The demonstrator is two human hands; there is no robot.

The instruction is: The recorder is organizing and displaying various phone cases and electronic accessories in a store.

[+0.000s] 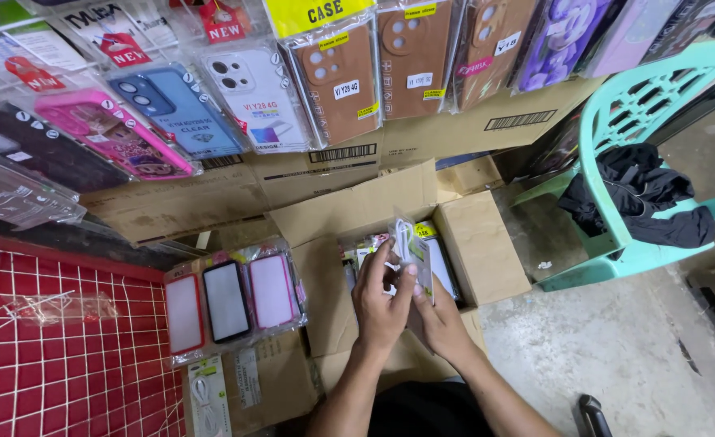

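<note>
1. Clear plastic was what both hands pinched: a small see-through packet point(413, 247) with a white cable and a bit of yellow card inside.
2. The left hand point(381, 303) had its fingers closed on the near side of the packet, and the right hand point(440, 317) gripped it from below, so the packet stood up straight where the person could look at it.
3. The packet was held just above the open cardboard box point(479, 243), in the middle of its mouth.
4. Inside the box, more small packets point(357, 252) stood packed on their edges, which likely made them easy to flip through and pull out one by one.
5. The box's flaps were folded back, so the way in was open from the top.
6. Left of the box, a bundle of three phone cases point(232, 301) in a clear wrap, with red, black and pink rims, lay flat on another carton.
7. Further left of the box was a red tiled floor under a white wire grid point(66, 364).
8. Behind the box, many phone cases point(256, 93) hung in clear bags in a row, faces out so each could be seen.
9. Right of the box stood a green plastic chair point(657, 105) with black cloth point(644, 198) on its seat.
</note>
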